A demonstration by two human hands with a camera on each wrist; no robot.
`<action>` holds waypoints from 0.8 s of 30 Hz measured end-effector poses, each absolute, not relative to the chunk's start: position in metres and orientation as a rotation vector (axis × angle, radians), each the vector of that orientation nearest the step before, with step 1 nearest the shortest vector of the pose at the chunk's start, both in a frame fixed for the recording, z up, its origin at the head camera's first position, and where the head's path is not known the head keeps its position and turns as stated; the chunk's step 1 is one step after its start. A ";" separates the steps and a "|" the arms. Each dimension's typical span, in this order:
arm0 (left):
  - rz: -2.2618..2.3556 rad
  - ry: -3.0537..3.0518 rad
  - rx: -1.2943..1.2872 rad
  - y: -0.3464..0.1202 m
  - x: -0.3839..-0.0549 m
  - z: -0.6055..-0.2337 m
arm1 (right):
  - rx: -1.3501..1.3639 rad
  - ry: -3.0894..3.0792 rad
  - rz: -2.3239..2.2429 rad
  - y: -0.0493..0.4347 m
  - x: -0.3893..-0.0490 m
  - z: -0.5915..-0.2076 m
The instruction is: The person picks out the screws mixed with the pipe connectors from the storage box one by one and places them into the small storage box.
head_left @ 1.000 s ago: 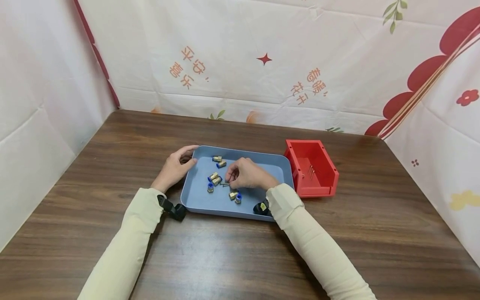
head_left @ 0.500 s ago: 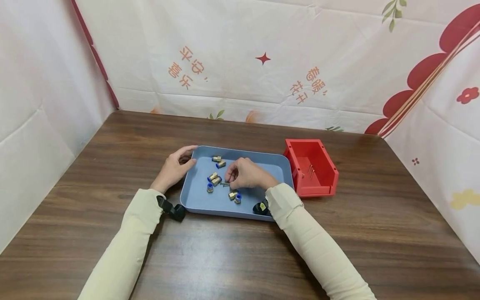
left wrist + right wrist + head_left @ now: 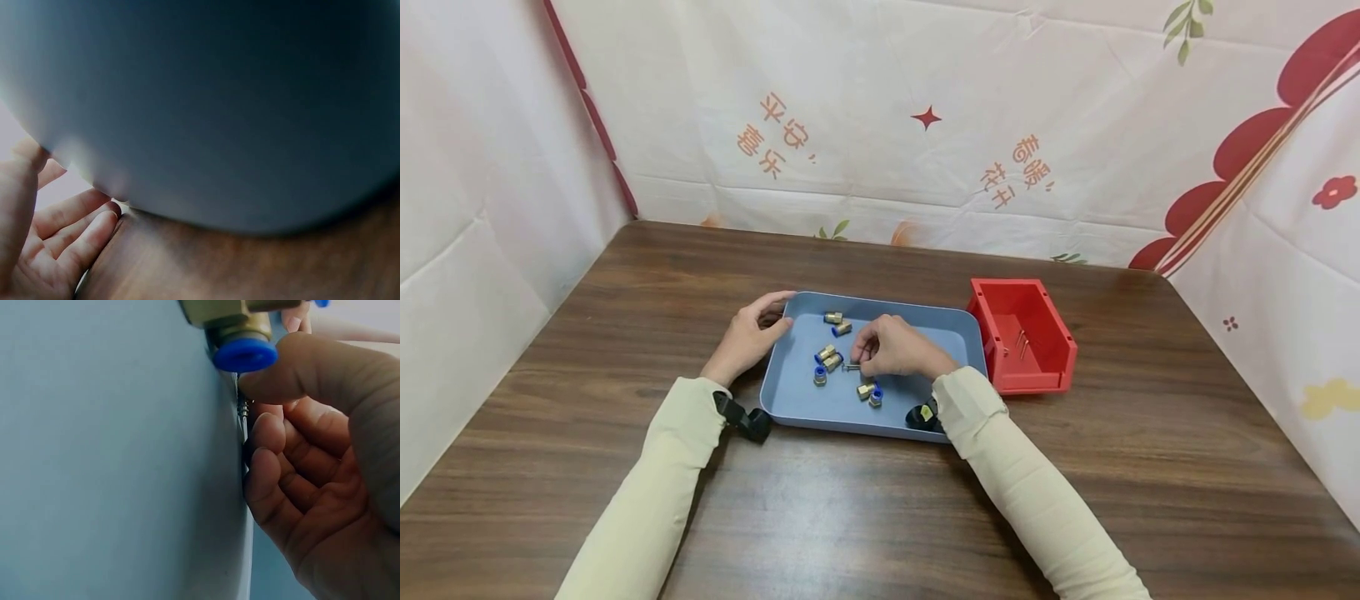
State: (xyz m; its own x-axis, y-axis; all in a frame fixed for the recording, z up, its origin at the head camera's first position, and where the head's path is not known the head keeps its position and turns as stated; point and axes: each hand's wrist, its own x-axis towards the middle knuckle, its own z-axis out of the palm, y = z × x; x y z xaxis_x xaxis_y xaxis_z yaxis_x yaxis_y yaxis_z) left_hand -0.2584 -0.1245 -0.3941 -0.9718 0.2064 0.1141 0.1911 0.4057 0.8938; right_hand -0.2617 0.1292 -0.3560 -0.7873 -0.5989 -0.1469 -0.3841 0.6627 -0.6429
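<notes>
My left hand [image 3: 743, 340] holds the left rim of a blue-grey tray [image 3: 816, 421], thumb over the edge and the other fingers along the outer wall. In the left wrist view the tray's dark outer side fills most of the picture. Low inside the tray, my right hand [image 3: 891, 346] has thumb and fingertips at a small screw [image 3: 244, 411], pinching it close to the tray floor. Its end [image 3: 851, 367] pokes out left of the fingertips. Several brass push-in fittings [image 3: 825, 354] with blue collars lie around; one fitting [image 3: 244, 353] looms near the thumb in the right wrist view.
A red open-fronted bin [image 3: 1033, 382] stands against the tray's right end, with a few screws [image 3: 1022, 343] inside. Wood-grain table [image 3: 820, 517] surrounds both. A printed cloth [image 3: 865, 167] hangs behind and at the sides.
Both hands stay in the same places. Only the screw at my right fingertips has shifted and turned slightly.
</notes>
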 end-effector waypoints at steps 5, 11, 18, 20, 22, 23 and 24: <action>1.657 2.629 0.373 -0.124 -0.258 -0.393 | -0.764 2.523 -0.880 0.130 -0.261 -0.355; 1.652 2.627 0.367 -0.124 -0.256 -0.393 | -0.747 2.529 -0.914 0.132 -0.260 -0.353; 1.664 2.623 0.375 -0.123 -0.256 -0.391 | -0.728 2.571 -0.911 0.134 -0.259 -0.350; 1.667 2.622 0.374 -0.123 -0.256 -0.391 | -0.723 2.576 -0.918 0.135 -0.259 -0.349; 1.670 2.620 0.375 -0.124 -0.256 -0.391 | -0.727 2.580 -0.925 0.136 -0.259 -0.349; 1.670 2.620 0.374 -0.124 -0.255 -0.390 | -0.728 2.580 -0.929 0.137 -0.258 -0.348; 1.672 2.617 0.374 -0.124 -0.255 -0.390 | -0.729 2.583 -0.932 0.138 -0.258 -0.348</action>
State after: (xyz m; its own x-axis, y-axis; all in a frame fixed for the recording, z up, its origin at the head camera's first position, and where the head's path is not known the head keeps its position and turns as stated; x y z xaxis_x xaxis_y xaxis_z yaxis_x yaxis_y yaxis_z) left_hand -0.2551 -0.1242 -0.3902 -0.9714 0.2074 0.1160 0.1924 0.4002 0.8960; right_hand -0.2584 0.1381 -0.3480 -0.8264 -0.5533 -0.1047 -0.3589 0.6608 -0.6592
